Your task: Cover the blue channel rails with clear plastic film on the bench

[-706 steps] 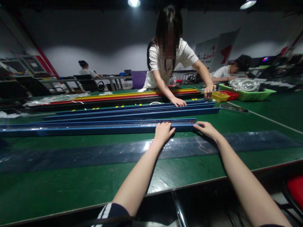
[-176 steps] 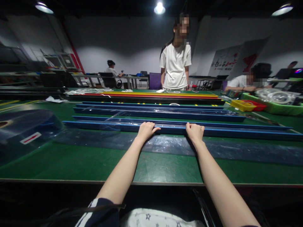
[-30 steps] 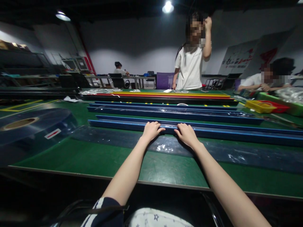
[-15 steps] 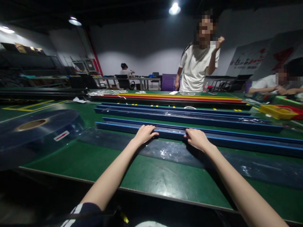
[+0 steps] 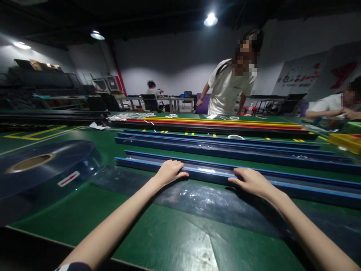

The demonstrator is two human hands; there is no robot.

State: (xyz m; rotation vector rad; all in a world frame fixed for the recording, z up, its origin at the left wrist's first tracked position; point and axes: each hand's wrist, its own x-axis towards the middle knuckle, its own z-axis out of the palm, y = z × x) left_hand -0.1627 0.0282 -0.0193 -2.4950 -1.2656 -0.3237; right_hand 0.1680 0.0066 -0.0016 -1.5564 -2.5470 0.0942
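A long blue channel strip (image 5: 208, 174) lies across the table in front of me, with clear film shining inside its trough. My left hand (image 5: 170, 171) is closed over the strip's near wall, fingers inside the trough and thumb along the outer face. Farther right, my right hand (image 5: 249, 180) grips the same wall in a like way, its thumb on the near side. A wide band of clear plastic film (image 5: 203, 203) lies flat on the table just below the strip and passes under my forearms. The fingertips inside the trough are partly hidden.
On the left lies a large roll of clear film (image 5: 76, 156) with a red arrow label. Beyond my strip are more blue channel strips (image 5: 225, 148), then yellow and red strips (image 5: 225, 123). A co-worker (image 5: 231, 86) leans over the far side; a yellow bin (image 5: 344, 142) is at right.
My right hand has shifted right along the strip, away from my left hand. The co-worker opposite has lowered a raised hand and leans forward. My view has tilted slightly upward.
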